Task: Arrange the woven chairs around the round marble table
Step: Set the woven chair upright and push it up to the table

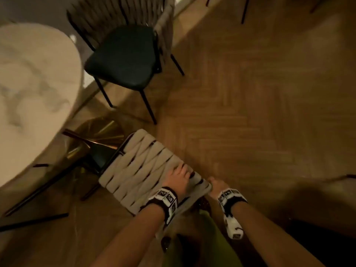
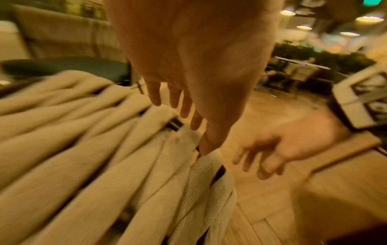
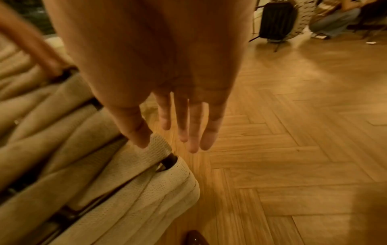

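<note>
Head view is showing 2 woven chairs beside the round marble desk (image 1: 28, 89). The far chair (image 1: 125, 54) is standing at the desk edge with its dark seat facing the desk. The near chair (image 1: 142, 166) is sitting with its seat partly under the desk rim, and its woven back is pointing toward the person. The left hand (image 1: 178, 179) is lying on the top of that back, and the right hand (image 1: 216, 185) is resting at the back's corner.

Left wrist view is showing the left hand's fingers (image 2: 155, 94) straight and spread over the beige straps, with nothing enclosed, so the grip is wide. The thumb tip is seeming to touch a strap.

Right wrist view is showing the right hand's fingers (image 3: 194, 132) also straight, hanging over the herringbone floor (image 3: 293, 132) just beside the corner; only the thumb is meeting the strap. This grip is wide too.

Because neither hand is closing on the frame, I judge a push could slide off the soft straps, or turn the chair crooked and knock its legs against the golden desk base (image 1: 100, 132).
</note>
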Tool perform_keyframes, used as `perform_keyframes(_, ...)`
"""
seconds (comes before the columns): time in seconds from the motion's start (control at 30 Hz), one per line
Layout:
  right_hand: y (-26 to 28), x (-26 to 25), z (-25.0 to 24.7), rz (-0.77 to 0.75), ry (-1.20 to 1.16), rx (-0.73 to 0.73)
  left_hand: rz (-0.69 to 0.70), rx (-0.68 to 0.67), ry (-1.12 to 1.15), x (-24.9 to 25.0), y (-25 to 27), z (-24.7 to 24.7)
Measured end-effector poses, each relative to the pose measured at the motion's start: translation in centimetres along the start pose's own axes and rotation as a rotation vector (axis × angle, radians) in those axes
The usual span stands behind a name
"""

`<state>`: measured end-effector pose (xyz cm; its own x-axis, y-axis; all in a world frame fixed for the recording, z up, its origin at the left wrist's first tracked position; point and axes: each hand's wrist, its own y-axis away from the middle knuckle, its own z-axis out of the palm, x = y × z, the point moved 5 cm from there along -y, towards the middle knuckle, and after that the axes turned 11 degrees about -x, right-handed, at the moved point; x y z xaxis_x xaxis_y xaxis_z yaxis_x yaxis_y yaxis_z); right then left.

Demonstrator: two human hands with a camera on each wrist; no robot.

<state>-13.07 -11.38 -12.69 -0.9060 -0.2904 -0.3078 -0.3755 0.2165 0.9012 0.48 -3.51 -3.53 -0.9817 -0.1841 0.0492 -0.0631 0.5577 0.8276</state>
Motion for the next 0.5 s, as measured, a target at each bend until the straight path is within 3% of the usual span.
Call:
perform_keyframes(0.1,-4.1,-0.2,-0.7,-0.019,0.092,-0.005,0.047,-0.016,-0.198,2.5,-5.7,0.0)
perform_keyframes(0.23,-7.6,0.1,-0.6,-0.035,0.134,-0.070,0.009,-0.231,-0.309,4.1,-10.8,0.6)
perform_keyframes(0.4,-9.7,1.3,0.7,-0.015,0.103,-0.201,0.006,-0.379,-0.312,5.1,-13.0,0.7)
perform_keyframes(0.5,-9.4,1.4,0.4,-0.049,0.090,-0.210,0.039,-0.339,-0.290,5.6,-12.5,-0.3)
